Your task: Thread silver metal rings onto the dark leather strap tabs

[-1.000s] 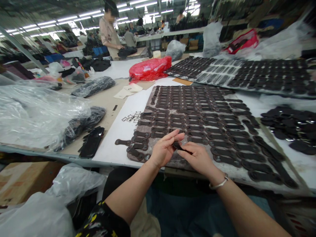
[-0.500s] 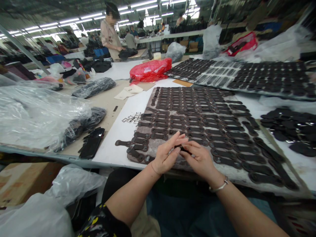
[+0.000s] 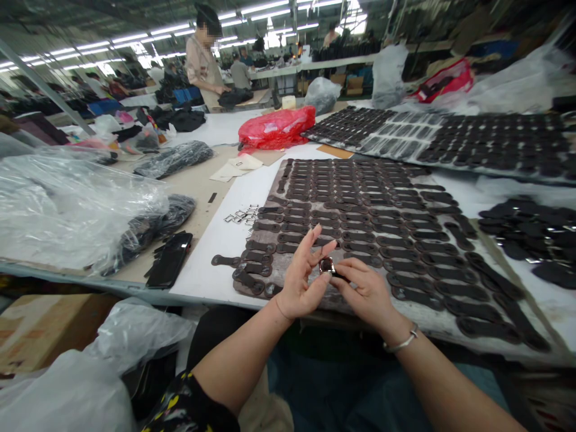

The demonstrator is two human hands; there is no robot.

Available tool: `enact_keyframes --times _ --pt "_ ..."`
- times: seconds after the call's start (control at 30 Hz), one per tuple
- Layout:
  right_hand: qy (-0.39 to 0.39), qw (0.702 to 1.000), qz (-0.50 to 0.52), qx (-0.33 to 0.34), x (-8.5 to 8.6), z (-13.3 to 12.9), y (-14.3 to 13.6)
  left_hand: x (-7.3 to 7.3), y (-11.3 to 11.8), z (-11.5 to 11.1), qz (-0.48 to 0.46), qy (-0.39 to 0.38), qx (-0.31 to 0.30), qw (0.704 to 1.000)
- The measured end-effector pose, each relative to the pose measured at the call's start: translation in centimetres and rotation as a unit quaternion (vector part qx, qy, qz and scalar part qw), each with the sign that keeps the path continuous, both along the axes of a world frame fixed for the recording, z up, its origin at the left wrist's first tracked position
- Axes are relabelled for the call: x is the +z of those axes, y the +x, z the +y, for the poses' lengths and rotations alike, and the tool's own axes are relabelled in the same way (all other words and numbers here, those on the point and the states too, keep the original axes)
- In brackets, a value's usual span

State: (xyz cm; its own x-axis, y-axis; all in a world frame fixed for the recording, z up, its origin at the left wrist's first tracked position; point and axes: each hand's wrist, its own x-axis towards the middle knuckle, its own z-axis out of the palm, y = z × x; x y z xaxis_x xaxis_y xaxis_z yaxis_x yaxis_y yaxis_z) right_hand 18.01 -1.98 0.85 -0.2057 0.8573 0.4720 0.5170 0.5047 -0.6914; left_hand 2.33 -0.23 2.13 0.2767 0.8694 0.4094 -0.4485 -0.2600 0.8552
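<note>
My left hand [image 3: 302,282] is in front of me over the near edge of a mat [image 3: 288,269]. Its thumb tip presses a small square metal ring [image 3: 326,266], while its upper fingers stretch out; any finger behind the ring is hidden. On the other side, my right hand [image 3: 366,291] pinches a dark leather tab [image 3: 338,274] that meets the ring. Rows of similar dark tabs [image 3: 407,264] with rounded ends lie on the mat around both hands. Loose metal rings [image 3: 243,215] are scattered on the white table top left of the mat.
A black phone [image 3: 170,261] and plastic-wrapped bundles [image 3: 166,216] lie at left. A red plastic bag [image 3: 276,127] sits beyond the mat. Another board of tabs [image 3: 490,141] stands behind right, with a pile of black pieces [image 3: 526,231] nearer. A co-worker [image 3: 204,66] stands across the room.
My left fingers have lifted and spread away from the leather tab. The square metal ring now shows between my hands, turned face up.
</note>
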Motion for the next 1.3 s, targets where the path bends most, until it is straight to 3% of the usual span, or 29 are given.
enact_keyframes --times 0.37,0.5,0.57,0.67,0.77,0.83,1.1,1.3 --pt "0.008 1.0 -0.016 0.001 0.0 0.0 0.2 -0.3 -0.7 -0.1 0.106 0.1 0.036 0.989" --pt "-0.005 0.999 -0.033 0.01 -0.2 0.2 0.5 -0.2 -0.9 0.9 0.174 0.12 0.013 0.977" --pt "-0.016 0.998 -0.061 0.006 -0.5 0.3 0.7 -0.7 -0.7 1.6 0.184 0.079 0.026 0.979" --pt "-0.038 0.992 -0.122 -0.004 -0.8 0.3 0.9 -1.5 -0.3 2.5 0.121 -0.102 0.073 0.985" --pt "-0.02 0.981 -0.19 -0.038 -0.7 0.0 1.1 -1.7 -0.2 3.0 0.019 -0.285 0.064 0.956" --pt "0.012 0.967 -0.243 -0.077 -0.5 -0.2 1.1 -1.4 -0.3 3.2 -0.013 -0.349 0.038 0.936" --pt "0.039 0.9 -0.412 -0.136 -0.2 -0.3 0.4 -1.3 0.0 2.4 0.052 -0.4 -0.058 0.913" --pt "0.035 0.891 -0.433 -0.129 0.0 -0.5 0.2 -1.6 -0.2 2.6 0.122 -0.355 -0.065 0.925"
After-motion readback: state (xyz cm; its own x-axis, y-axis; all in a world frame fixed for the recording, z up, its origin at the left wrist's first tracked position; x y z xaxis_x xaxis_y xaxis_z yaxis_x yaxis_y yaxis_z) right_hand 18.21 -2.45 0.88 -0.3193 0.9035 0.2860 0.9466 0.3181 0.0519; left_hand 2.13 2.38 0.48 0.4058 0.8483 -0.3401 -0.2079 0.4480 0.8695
